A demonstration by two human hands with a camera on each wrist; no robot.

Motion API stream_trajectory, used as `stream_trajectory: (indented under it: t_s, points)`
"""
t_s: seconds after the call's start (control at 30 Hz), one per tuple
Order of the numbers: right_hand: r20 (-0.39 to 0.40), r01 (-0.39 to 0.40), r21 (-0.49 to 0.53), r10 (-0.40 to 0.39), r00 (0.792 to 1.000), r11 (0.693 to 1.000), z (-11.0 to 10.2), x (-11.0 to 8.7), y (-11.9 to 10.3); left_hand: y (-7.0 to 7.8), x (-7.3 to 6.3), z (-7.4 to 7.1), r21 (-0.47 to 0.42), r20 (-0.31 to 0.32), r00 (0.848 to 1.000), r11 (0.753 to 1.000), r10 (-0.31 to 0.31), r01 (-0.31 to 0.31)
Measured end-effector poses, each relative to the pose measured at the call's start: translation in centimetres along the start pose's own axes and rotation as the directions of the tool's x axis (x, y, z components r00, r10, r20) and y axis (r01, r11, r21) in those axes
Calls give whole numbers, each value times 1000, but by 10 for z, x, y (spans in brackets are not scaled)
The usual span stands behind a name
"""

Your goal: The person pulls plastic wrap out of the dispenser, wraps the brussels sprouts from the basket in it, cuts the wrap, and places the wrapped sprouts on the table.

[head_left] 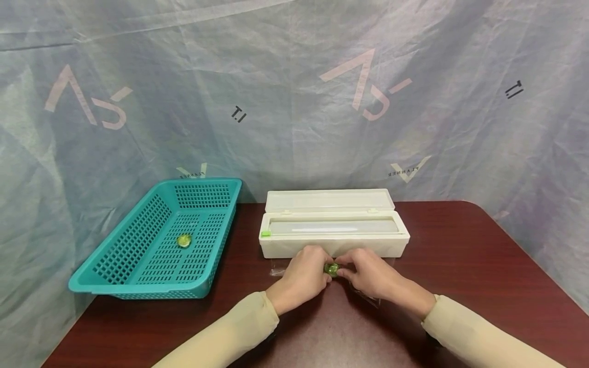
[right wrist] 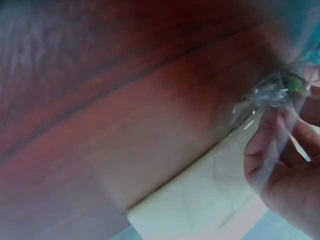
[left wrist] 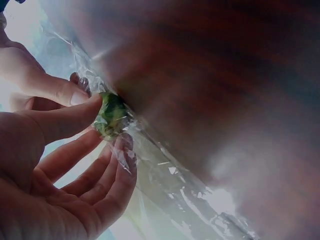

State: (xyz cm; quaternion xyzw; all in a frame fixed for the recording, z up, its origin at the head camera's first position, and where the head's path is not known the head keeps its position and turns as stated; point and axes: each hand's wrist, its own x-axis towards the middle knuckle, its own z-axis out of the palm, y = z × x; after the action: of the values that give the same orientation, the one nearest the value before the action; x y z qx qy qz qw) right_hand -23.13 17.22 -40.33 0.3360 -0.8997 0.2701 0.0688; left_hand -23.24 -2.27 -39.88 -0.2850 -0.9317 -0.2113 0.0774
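Between my two hands, in front of the white box, is a small round green fruit or vegetable (head_left: 331, 269) with clear cling film (left wrist: 175, 185) around it. My left hand (head_left: 304, 276) pinches the green piece between thumb and fingers from the left side. From the right, my right hand (head_left: 368, 272) pinches the gathered film close against the piece, its thumb on the crumpled plastic in the right wrist view. Loose film trails out past both hands over the table. Which kind of produce it is, I cannot tell.
Just behind the hands stands a white cling film dispenser (head_left: 335, 246), lid raised, a roll inside and a green slider (head_left: 266, 233) at its left end. At left, a teal basket (head_left: 152, 290) holds one small yellow-green round piece (head_left: 184, 240). A grey curtain (head_left: 294, 102) hangs behind the table.
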Motion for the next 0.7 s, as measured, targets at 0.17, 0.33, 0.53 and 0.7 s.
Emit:
stream_trajectory:
  t_s: [0.17,0.33,0.53,0.7]
  points:
    - [-24,-3,-59,2,1000,998,0,0,-6,0,3,1,47,-2,1000,999,-17,17]
    - [-59,-10,-122,3,998,992,3,0,-7,-1,6,1,56,8,1000,998,-22,22]
    - [-86,-8,-111,-2,996,994,9,3,-3,-3,8,2,25,2,1000,1000,-18,18]
    - [-76,-5,-79,-2,997,997,10,4,0,-4,7,3,3,6,1000,1000,-13,13]
